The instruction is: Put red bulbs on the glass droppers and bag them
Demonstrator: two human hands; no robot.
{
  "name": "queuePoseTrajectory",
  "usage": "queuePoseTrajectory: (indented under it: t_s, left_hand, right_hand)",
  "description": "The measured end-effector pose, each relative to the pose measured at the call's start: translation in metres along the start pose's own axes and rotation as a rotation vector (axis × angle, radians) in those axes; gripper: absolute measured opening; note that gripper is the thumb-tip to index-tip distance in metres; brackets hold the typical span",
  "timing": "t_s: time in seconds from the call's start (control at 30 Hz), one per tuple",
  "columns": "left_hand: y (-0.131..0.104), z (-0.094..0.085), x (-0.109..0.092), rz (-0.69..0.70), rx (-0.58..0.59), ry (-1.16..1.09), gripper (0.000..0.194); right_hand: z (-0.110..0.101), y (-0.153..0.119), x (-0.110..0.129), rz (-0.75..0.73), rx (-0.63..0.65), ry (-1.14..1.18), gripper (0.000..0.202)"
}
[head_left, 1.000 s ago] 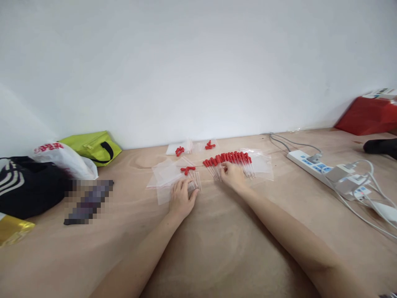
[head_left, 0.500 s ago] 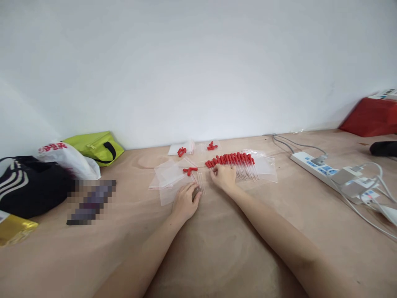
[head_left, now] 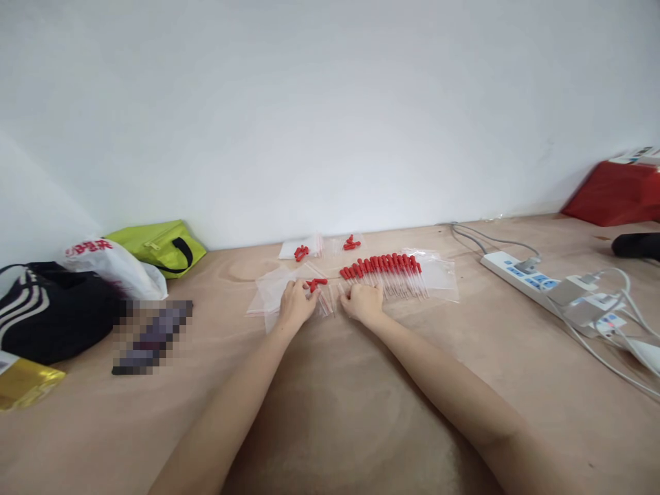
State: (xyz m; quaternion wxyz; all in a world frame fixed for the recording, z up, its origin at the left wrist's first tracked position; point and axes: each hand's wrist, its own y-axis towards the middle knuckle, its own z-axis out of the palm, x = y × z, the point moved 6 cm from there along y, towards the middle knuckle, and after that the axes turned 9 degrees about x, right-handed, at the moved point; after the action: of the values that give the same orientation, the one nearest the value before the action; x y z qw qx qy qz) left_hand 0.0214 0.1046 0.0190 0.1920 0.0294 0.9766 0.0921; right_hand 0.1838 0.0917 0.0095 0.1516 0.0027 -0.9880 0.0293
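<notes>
My left hand (head_left: 297,306) is closed at a small pile of red rubber bulbs (head_left: 316,282), thumb and fingers pinched around one of them. The pile lies on clear plastic bags (head_left: 268,289). Between my hands several thin clear tubes (head_left: 331,300) lie side by side. My right hand (head_left: 364,303) rests just right of these tubes, its thumb and fingers drawn together; what they hold is too small to make out. Behind and right of it is a row of red-bulbed droppers (head_left: 389,268), thin stems toward me, partly covered by the hand.
Two more small groups of red bulbs (head_left: 302,253) lie on bags near the wall. At right stands a white power strip (head_left: 515,271) with plugs and cables. On the left are a lime-green bag (head_left: 159,244), a white plastic bag (head_left: 118,268) and a black bag (head_left: 56,316).
My left hand has moved forward and left, from the thin tubes to the red bulbs. My right hand has shifted slightly left and nearer, away from the row's bulbs toward the tubes.
</notes>
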Motion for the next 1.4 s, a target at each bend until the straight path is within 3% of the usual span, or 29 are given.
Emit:
queuePoseTrajectory:
  t_s: [0.13,0.23,0.33,0.4,0.47,0.63,0.87,1.4]
  left_hand:
    - [0.019,0.005,0.0,-0.087,0.019,0.055,0.022]
    - [0.016,0.002,-0.005,-0.067,-0.005,0.043,0.016]
    - [-0.003,-0.002,-0.017,0.075,-0.015,-0.012,0.009]
    - [-0.025,-0.003,-0.03,0.3,0.011,-0.161,0.008]
    - [-0.048,0.001,-0.037,0.426,0.077,-0.281,0.011]
    - [-0.082,0.008,-0.047,0.573,0.11,-0.248,0.018]
    - [-0.084,0.009,-0.052,0.626,0.107,-0.164,0.015]
    - [-0.087,0.007,-0.056,0.714,0.107,-0.17,0.019]
  right_hand:
    - [-0.006,-0.007,-0.004,-0.001,-0.079,0.017,0.033]
    - [-0.01,-0.014,-0.016,-0.028,-0.174,0.04,0.029]
    - [-0.01,-0.025,-0.034,-0.141,-0.244,0.1,0.024]
    - [-0.007,-0.036,-0.046,-0.266,-0.253,0.166,0.021]
    - [-0.004,-0.049,-0.054,-0.427,-0.241,0.223,0.018]
    - [-0.004,-0.08,-0.053,-0.693,-0.199,0.208,0.018]
    - [-0.006,-0.085,-0.039,-0.742,-0.169,0.201,0.019]
    - [-0.003,-0.082,-0.038,-0.795,-0.138,0.2,0.021]
